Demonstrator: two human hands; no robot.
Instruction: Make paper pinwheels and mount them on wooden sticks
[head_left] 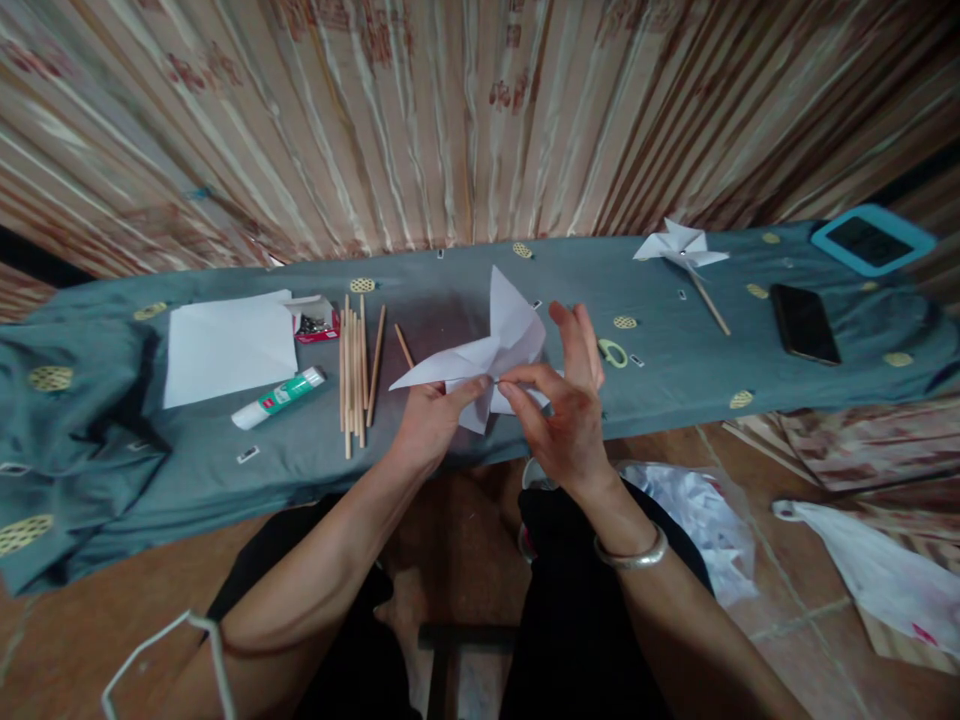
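Note:
Above the near edge of the cloth, my left hand grips a white paper pinwheel, thumb on top near its centre. My right hand pinches something small and thin at that centre with thumb and index finger; it looks like a pin, though it is mostly hidden. The other right fingers are raised. Just behind my left hand, a wooden stick shows partly past the paper. Left of it lie several more wooden sticks. To the right of my right hand is a light green ring-shaped handle.
At the left are white paper sheets, a small red box of metal pins and a glue stick. At the right lie another pinwheel on a stick, a black phone and a blue-framed device. A curtain hangs behind.

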